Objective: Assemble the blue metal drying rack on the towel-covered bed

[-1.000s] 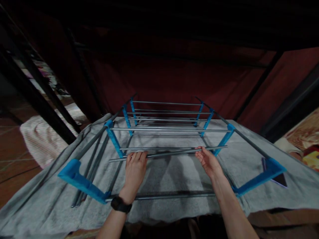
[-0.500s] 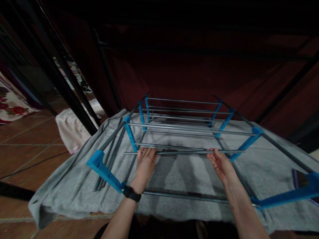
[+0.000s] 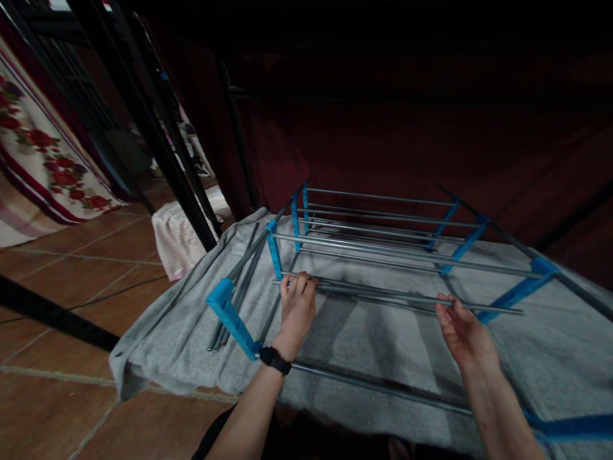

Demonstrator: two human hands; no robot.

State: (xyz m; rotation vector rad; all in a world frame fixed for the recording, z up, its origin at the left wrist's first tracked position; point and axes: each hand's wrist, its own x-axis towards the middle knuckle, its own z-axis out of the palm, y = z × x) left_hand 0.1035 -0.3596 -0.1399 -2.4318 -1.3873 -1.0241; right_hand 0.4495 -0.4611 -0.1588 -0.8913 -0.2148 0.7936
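Note:
A frame of grey metal tubes with blue plastic brackets (image 3: 234, 317) lies on a grey cloth (image 3: 177, 348). Inside its near section my left hand (image 3: 297, 303), with a black band on the wrist, is closed round a loose metal tube (image 3: 383, 294) close to the tube's left end. My right hand (image 3: 463, 322) pinches the same tube toward its right end, which sticks out past the fingers near a right-hand blue bracket (image 3: 514, 295). The tube runs level, just in front of a fixed crossbar. More crossbars (image 3: 383, 245) span the frame behind it.
Several loose tubes (image 3: 239, 294) lie on the cloth left of the frame. Dark metal posts (image 3: 143, 128) stand at the left, beside a striped cloth (image 3: 179, 237) and a floral fabric (image 3: 62, 169). A dark red curtain (image 3: 383, 147) hangs behind.
The camera view has turned left, so the frame appears farther right. Both hands still hold the tube, whose left end now sits nearer the left blue bracket.

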